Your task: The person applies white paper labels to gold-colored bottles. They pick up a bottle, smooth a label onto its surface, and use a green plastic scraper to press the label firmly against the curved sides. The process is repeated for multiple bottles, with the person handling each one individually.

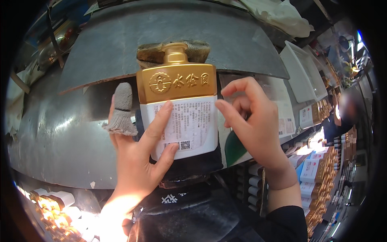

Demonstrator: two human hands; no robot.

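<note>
A flat bottle [177, 76] with a gold neck and shoulders and a white lower body lies face up before me, its neck pointing away. Printed text and a small square code cover the white part. Across its lower left, the index finger and thumb of my left hand [139, 161] rest on the surface, fingers spread. A grey fabric finger sleeve [123, 109] covers another finger of that hand. Beside the bottle's right edge is my right hand [254, 121], with thumb and forefinger bent toward each other but apart, and nothing visible between them.
Behind the bottle's neck sits a worn wooden block [201, 51] on a grey metal worktop [169, 20]. Black cloth [209, 159] lies beneath the bottle. A white plastic tray [298, 72] stands at the right. Stacked gold-and-white bottles [316, 173] fill the lower right, with more bottles [56, 201] lower left.
</note>
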